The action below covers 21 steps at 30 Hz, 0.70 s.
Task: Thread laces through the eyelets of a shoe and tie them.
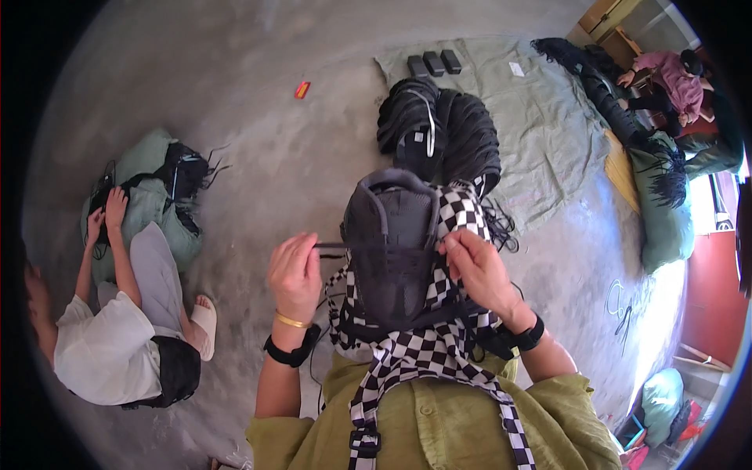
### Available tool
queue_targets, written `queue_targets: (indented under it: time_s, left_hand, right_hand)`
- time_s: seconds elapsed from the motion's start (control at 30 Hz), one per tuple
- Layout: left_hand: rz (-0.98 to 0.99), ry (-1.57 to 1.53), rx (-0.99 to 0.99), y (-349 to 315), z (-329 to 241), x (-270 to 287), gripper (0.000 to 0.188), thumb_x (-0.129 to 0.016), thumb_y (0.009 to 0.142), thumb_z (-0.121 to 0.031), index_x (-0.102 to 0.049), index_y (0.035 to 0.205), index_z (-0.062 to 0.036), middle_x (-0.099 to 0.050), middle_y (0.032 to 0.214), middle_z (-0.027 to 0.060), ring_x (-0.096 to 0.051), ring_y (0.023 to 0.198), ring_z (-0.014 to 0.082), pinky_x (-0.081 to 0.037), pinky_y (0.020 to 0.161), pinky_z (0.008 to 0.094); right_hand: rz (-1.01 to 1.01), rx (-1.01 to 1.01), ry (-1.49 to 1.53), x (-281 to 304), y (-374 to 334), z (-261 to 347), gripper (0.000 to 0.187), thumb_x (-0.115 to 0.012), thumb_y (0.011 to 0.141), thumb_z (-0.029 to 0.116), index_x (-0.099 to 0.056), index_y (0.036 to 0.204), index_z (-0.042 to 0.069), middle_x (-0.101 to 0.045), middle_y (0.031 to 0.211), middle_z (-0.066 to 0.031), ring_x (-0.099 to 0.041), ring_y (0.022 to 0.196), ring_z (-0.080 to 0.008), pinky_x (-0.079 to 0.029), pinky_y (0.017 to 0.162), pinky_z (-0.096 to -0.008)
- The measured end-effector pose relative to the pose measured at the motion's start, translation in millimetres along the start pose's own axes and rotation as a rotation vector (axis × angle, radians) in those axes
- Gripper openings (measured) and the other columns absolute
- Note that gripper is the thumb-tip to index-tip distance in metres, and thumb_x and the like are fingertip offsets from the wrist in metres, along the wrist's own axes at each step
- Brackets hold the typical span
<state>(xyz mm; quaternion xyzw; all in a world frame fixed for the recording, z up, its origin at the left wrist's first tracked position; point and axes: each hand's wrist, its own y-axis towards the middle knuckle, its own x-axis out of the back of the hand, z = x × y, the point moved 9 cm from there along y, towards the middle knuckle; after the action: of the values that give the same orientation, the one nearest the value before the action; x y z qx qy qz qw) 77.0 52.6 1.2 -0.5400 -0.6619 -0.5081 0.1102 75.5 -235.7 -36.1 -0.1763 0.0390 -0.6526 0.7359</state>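
A dark grey shoe upper rests on my lap, its opening and tongue facing away from me. Across its front runs a black shoelace, pulled taut between my hands. My left hand, left of the shoe, pinches one side of the lace. On the right, my right hand has thumb and fingers closed around the other side. Part of the lace blends into the dark shoe and is hard to trace. Beneath the shoe lies my black-and-white checkered apron.
Beyond my lap, bundled dark shoe uppers lie by a grey-green sheet with several black blocks. A co-worker sits left beside a green sack; another person sits far right near filled sacks.
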Motion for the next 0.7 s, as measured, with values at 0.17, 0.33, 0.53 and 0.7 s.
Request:
queue_targets:
  time_s: [0.17,0.33,0.53,0.7]
  left_hand:
    - [0.079,-0.083,0.213,-28,57,-7,0.016,-0.068,0.089,0.0,-0.073,0.104,-0.001,-0.074,0.104,0.0169,-0.07,0.102,0.0338,-0.054,0.091,0.0414]
    - [0.099,-0.057,0.404,-68,128,9,0.015,-0.067,0.092,-0.003,-0.074,0.105,-0.0012,-0.074,0.107,0.0179,-0.071,0.102,0.0336,-0.054,0.092,0.0392]
    - [0.12,-0.024,0.638,-116,199,49,0.02,-0.063,0.096,-0.009,-0.074,0.111,-0.0021,-0.075,0.104,0.0174,-0.072,0.099,0.0284,-0.053,0.09,0.0354]
    - [0.157,0.067,0.731,-160,259,84,0.021,-0.062,0.096,-0.008,-0.074,0.111,0.001,-0.074,0.105,0.019,-0.071,0.1,0.0301,-0.05,0.096,0.0371]
  right_hand:
    - [-0.081,0.315,-0.33,3,-8,13,0.017,-0.061,0.101,0.013,-0.068,0.098,-0.002,-0.063,0.081,-0.0102,-0.058,0.06,-0.0206,-0.047,0.059,-0.0316]
    - [-0.073,0.243,-0.25,-4,-7,10,0.013,-0.064,0.097,0.011,-0.069,0.098,-0.002,-0.069,0.085,-0.0156,-0.068,0.07,-0.031,-0.052,0.064,-0.039]
    - [-0.112,0.372,-0.472,-6,-7,29,0.014,-0.065,0.095,0.012,-0.069,0.092,-0.001,-0.069,0.082,-0.0159,-0.069,0.072,-0.0332,-0.053,0.063,-0.0406]
    - [-0.12,0.579,-0.844,-23,-9,56,0.012,-0.067,0.092,0.012,-0.066,0.084,0.002,-0.062,0.076,-0.0125,-0.067,0.067,-0.0319,-0.053,0.06,-0.0407]
